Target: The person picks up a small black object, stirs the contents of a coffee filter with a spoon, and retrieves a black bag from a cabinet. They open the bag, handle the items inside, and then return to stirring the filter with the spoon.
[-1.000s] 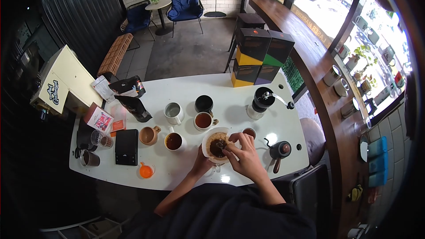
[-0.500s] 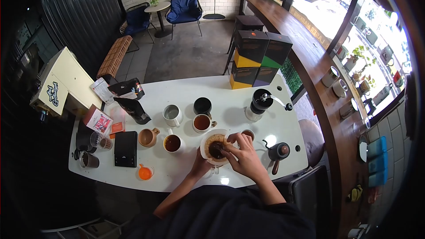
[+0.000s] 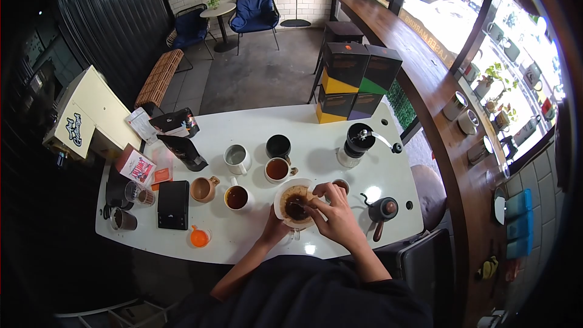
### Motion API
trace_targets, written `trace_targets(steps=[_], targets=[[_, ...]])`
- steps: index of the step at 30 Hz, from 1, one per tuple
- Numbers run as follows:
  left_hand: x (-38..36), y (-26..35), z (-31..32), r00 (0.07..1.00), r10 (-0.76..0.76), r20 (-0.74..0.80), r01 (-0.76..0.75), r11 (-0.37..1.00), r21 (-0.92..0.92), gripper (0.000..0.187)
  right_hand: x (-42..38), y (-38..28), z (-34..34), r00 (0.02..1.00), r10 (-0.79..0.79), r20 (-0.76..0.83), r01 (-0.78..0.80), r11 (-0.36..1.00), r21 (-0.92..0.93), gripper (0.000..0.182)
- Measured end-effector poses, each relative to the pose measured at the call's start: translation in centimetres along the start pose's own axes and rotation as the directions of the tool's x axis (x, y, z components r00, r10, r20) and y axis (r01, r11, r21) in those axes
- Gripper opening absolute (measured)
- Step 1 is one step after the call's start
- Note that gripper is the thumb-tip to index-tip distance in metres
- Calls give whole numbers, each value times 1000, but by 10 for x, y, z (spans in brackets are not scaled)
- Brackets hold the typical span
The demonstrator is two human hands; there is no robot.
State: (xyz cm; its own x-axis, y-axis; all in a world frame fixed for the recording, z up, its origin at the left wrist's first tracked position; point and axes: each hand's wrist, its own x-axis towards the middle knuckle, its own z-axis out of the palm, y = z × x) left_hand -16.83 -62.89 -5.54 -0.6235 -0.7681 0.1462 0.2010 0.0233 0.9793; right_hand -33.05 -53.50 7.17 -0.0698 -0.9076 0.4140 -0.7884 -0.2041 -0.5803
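Observation:
A white dripper with a brown-stained paper filter and dark wet grounds stands near the table's front edge. My left hand is round its left side, fingers partly hidden. My right hand is over its right side, fingers pinched at the filter's inner edge; what they hold is too small to name. Behind the dripper is a cup of red-brown tea-coloured liquid. A white mug of dark liquid is to the left. A small cup is partly hidden behind my right hand.
A hand grinder and a kettle stand on the right of the white table. Stacked boxes are at the back. A black scale, orange cup, tan mug and pouches lie left.
The dark wet patch in the filter looks larger and shinier. Both hands keep nearly the same place, and the whole view has shifted slightly.

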Motion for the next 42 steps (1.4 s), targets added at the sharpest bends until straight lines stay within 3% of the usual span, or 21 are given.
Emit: trace_targets(steps=[3, 6, 15, 18, 20, 42], targets=[[-1, -2, -1, 1000, 10, 25, -11, 1000, 23, 63, 0, 0, -1, 1000, -22, -9, 21, 998, -61, 13], [-1, -9, -3, 998, -52, 19, 53, 998, -20, 67, 1, 1, -1, 1000, -11, 13, 11, 1000, -4, 14], [-1, -9, -4, 998, -33, 50, 34, 999, -22, 74, 0, 2, -4, 1000, 3, -23, -3, 1000, 25, 16], [-2, -5, -3, 999, -35, 36, 36, 999, -16, 73, 0, 2, -4, 1000, -14, -3, 14, 999, -47, 16], [-3, -9, -4, 998, -49, 34, 50, 998, -30, 73, 0, 1, -4, 1000, 10, 11, -10, 1000, 30, 17], [-4, -16, -4, 1000, -23, 8, 23, 1000, -16, 66, -1, 3, 2, 1000, 16, -18, -15, 999, 35, 19]])
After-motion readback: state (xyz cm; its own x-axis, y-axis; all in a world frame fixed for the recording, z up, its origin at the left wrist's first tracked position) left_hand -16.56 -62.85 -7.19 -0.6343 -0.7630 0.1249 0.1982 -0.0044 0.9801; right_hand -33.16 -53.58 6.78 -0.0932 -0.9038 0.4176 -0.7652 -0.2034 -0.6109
